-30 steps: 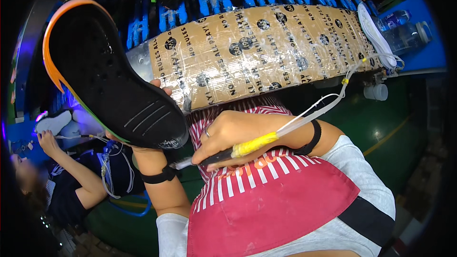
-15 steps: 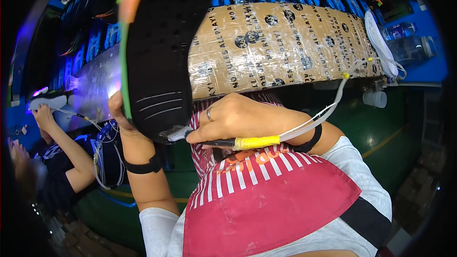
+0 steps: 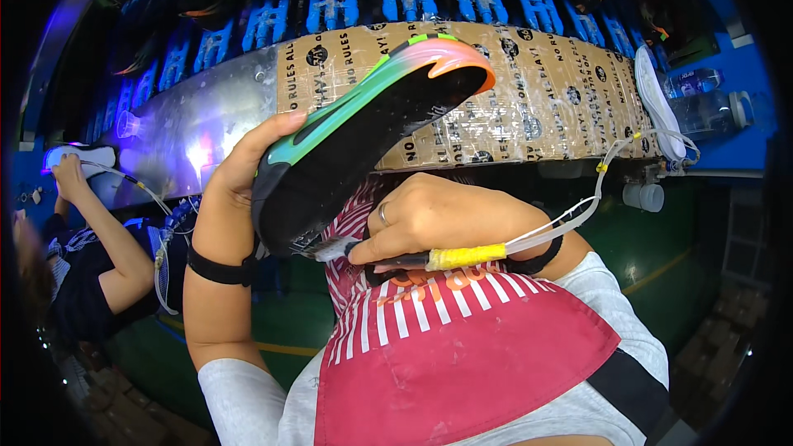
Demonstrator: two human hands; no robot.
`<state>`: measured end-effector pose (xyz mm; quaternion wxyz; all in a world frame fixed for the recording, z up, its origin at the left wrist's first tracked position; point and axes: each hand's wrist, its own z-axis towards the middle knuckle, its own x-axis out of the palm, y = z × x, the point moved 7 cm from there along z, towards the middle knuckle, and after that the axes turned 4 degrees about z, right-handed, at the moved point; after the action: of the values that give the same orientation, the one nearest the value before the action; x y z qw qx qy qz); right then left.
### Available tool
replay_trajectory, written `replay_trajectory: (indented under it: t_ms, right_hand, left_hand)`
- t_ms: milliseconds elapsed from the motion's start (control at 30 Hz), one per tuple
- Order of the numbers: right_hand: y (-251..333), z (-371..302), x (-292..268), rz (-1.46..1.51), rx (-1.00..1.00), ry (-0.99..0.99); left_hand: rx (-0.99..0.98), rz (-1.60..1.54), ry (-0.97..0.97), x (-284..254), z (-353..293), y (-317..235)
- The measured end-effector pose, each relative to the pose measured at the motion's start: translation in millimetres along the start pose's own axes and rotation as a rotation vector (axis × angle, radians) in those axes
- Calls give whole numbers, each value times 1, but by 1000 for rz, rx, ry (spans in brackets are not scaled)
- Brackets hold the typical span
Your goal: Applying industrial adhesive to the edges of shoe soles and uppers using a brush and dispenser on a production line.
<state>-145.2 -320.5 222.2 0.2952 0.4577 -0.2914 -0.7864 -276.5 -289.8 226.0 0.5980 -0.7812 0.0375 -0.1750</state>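
My left hand (image 3: pixel 239 157) grips a shoe sole (image 3: pixel 351 153) by its edge, thumb on the rim. The sole has a black inner face and a side wall fading from green to orange. It slants up to the right, its lower end close to my apron. In my right hand (image 3: pixel 434 219) is a brush (image 3: pixel 467 258) with yellow tape round its handle and a clear tube running off to the right. The pale bristles touch the lower end of the black face, where wet-looking streaks show.
Behind the sole lies a bench covered with printed cardboard (image 3: pixel 570 74), with bare metal (image 3: pixel 198 107) to its left. A white sole (image 3: pixel 657 103) and a plastic bottle (image 3: pixel 710 111) lie at the right. Blue racks (image 3: pixel 409 0) line the back. A co-worker's hand (image 3: pixel 70 173) holds another sole at far left.
The sole has swung from upright to slanting right and away from the camera, showing its coloured side wall. Both hands have shifted slightly, and the brush has stayed at the sole's lower end.
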Motion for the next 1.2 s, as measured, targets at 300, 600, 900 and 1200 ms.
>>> replay_trajectory:
  t_ms: [300, 600, 900, 1200]
  right_hand:
    - [-2, -7, -2, -52, 32, -4]
    - [-5, -15, -1, -100, 44, -106]
    - [-15, -21, 4, -95, 65, -123]
    - [-65, -53, -40, 363, 341, -748]
  left_hand:
    - [-470, -5, -255, -7, 5, 10]
    - [-313, 232, -81, 9, 12, -6]
    - [-507, -84, -255, -6, 12, 18]
    - [-365, -376, -114, -29, 9, 80]
